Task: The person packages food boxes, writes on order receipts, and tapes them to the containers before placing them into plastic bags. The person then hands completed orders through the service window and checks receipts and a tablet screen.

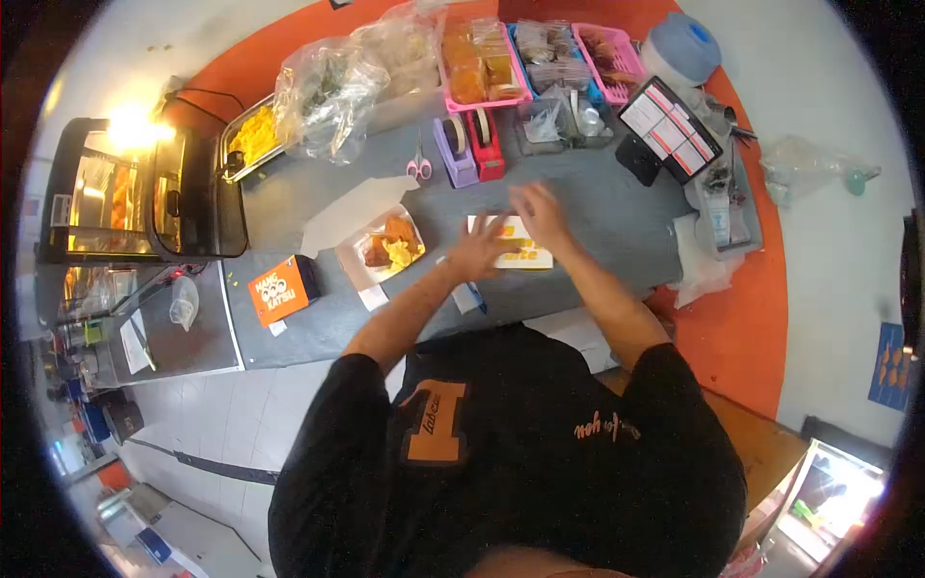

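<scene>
A closed white box with yellow lettering [528,254] lies on the grey counter in front of me. My left hand [476,250] rests over its left part, fingers spread and stretched out. Above the box's far edge is my right hand [541,214], its fingers bent but apart, with nothing visible in them. Left of the box stands an open takeaway box [361,273], lid folded back, with fried pieces [393,245] and a yellow food inside. A blue pen [477,297] lies near my left wrist.
Purple [455,154] and red [485,146] tape dispensers stand behind, beside scissors [418,166]. Baskets of packets [482,67] line the back. An orange box [280,291] and a lit food warmer [135,193] are left; a tablet [670,129] stands right.
</scene>
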The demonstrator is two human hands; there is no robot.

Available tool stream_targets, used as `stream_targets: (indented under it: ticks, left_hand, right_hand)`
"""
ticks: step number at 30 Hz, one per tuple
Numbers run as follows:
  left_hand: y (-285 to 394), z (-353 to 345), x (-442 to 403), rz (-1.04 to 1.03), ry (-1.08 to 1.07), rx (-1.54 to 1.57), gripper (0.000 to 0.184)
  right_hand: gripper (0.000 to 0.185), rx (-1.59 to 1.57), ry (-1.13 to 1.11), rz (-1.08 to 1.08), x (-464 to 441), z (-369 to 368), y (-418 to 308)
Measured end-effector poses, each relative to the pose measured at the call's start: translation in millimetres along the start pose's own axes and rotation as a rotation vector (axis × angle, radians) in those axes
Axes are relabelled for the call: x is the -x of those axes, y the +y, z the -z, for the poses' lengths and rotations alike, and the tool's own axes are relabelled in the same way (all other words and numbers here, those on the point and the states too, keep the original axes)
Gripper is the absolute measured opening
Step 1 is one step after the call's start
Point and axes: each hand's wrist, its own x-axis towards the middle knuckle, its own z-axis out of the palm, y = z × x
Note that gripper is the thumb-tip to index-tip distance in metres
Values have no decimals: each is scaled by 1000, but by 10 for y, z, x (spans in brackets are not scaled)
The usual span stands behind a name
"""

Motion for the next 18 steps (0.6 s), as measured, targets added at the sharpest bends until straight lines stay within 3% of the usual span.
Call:
stream_targets:
  ticks: [2, 3, 5, 6, 7, 9, 10, 12, 13, 15, 18]
  left_hand:
    - [141, -50, -81, 140, 99, 73, 70]
    - [259, -85, -76, 147, 105, 71, 70]
    - [403, -137, -11, 336, 256, 212, 69]
    - [426, -141, 17, 337, 285, 190, 67]
    - [424, -140, 42, 341, 286, 192, 67]
    - [393, -131, 22, 331, 264, 257, 68]
    - [383, -136, 11, 325, 259, 258, 67]
    - [373, -178, 0, 315, 301, 265, 67]
    - [372, -197, 10, 298, 340, 259, 67]
    - [359, -198, -16, 297, 341, 260, 68]
    - [318, -184, -26, 308, 317, 260, 73]
  right_hand:
    - [20, -24, 280, -65, -559, -399, 120]
    - [20, -27, 277, -56, -753, -425, 119]
    - [18, -445, -78, -985, -1101, -495, 37]
    - [23, -635, -81, -935, -1089, -587, 312]
    - [23, -633, -85, -934, -1010, -666, 470]
    - [25, -1006, 17, -653, -840, -713, 631]
    - [25, -997, 10, -650, -779, -695, 694]
    - [18, -347, -122, -559, -579, -685, 725]
    - [18, -348, -125, -565, -551, -711, 733]
    - [15, 673, 197, -106, -619, -734, 708]
    - [19, 518, 109, -109, -579, -495, 731]
